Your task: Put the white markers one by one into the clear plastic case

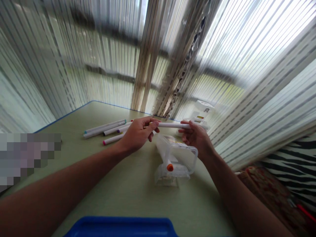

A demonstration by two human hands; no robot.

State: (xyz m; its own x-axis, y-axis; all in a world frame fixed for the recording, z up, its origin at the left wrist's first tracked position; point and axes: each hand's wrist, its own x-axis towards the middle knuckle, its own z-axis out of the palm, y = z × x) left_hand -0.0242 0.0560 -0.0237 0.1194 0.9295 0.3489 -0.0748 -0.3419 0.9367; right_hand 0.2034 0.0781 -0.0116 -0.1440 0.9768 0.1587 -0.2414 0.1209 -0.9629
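One marker (pixel 171 125) | long axis left-to-right | grip: left hand (pixel 139 134), right hand (pixel 198 137) pinching opposite ends

Blue tray (pixel 125 220) partly beyond bottom edge

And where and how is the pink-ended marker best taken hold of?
Probably by the white barrel just behind its pink end, from above and the near side: it lies flat, neighbouring markers lie beyond it, and the left hand hides its opposite end.
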